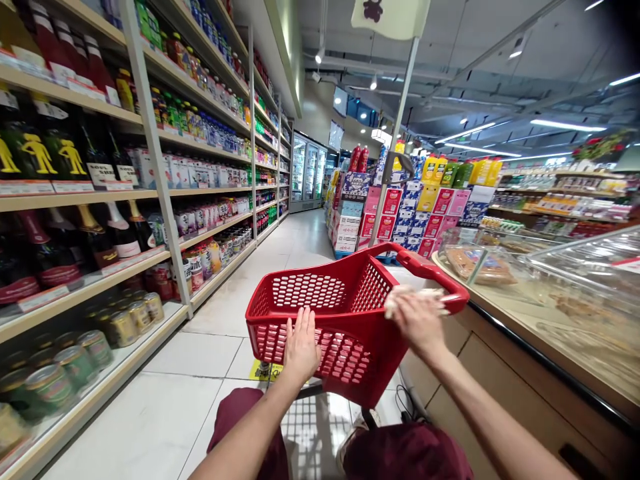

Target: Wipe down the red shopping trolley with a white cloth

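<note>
A red plastic shopping cart [385,347] with perforated walls stands in front of my bent knees, its handle toward the right. My left hand [301,347] lies against the near side wall, fingers stretched and held flat over the rim and the holes. In my right hand [417,320] is a crumpled off-white cloth [433,300]. That hand presses the cloth on the cart's rim at the handle end, close to the red handle [453,288]. Part of the cloth is hidden under my fingers.
Drink shelves [170,193] with bottles and cans line the left side. A glass-topped counter [480,307] borders the right. Stacked drink cartons [387,227] and a sign pole [400,113] stand beyond the cart. Tiled floor [210,353] runs down the aisle toward glass-door fridges [305,167].
</note>
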### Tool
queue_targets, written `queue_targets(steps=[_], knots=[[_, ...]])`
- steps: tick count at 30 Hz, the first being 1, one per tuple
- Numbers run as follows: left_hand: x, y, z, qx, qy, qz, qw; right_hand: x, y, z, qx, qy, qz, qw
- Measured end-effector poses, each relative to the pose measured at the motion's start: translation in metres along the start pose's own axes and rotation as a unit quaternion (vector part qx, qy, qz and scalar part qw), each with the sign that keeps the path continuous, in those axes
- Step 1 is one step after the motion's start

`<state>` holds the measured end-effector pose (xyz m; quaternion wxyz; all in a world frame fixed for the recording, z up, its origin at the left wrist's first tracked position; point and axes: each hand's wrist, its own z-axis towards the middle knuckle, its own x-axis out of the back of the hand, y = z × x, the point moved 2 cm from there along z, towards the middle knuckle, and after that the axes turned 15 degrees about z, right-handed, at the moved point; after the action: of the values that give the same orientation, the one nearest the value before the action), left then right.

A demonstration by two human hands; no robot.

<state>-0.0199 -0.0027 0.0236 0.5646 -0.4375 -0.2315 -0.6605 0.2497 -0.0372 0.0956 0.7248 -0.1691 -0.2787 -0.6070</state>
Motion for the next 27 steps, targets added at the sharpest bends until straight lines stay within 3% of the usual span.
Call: queue_targets(steps=[3,8,10,12,16,18,23,25,27], knots=[[0.002,-0.003,0.0,-0.022,-0.009,0.01,1.0,-0.008,-0.028,0.002,0.037,-0.02,0.035,0.998],[0.007,-0.002,0.001,-0.017,-0.031,0.001,0.999,0.013,0.027,-0.009,-0.003,0.049,-0.008,0.999],[0.009,0.001,0.001,-0.008,-0.038,-0.002,0.999,0.013,0.036,-0.012,-0.013,0.074,-0.027,0.997],[0.009,0.002,0.002,-0.003,-0.044,-0.003,0.999,0.004,0.02,-0.011,-0.005,0.074,-0.022,0.997],[0.007,0.0,0.002,-0.011,-0.043,-0.006,0.999,-0.018,-0.031,-0.003,0.047,0.014,0.039,0.998],[0.007,-0.002,0.002,-0.018,-0.038,-0.005,0.999,-0.015,-0.03,-0.003,0.045,0.006,0.048,0.998],[0.012,-0.003,0.003,-0.025,-0.047,-0.016,0.998,0.009,0.017,-0.013,0.015,0.073,-0.008,0.997],[0.016,-0.002,0.004,-0.018,-0.054,-0.021,0.998,0.006,0.01,-0.013,0.01,0.087,-0.014,0.996],[0.018,-0.002,0.004,-0.01,-0.055,-0.019,0.998,-0.004,-0.01,-0.009,0.029,0.057,0.004,0.998]])
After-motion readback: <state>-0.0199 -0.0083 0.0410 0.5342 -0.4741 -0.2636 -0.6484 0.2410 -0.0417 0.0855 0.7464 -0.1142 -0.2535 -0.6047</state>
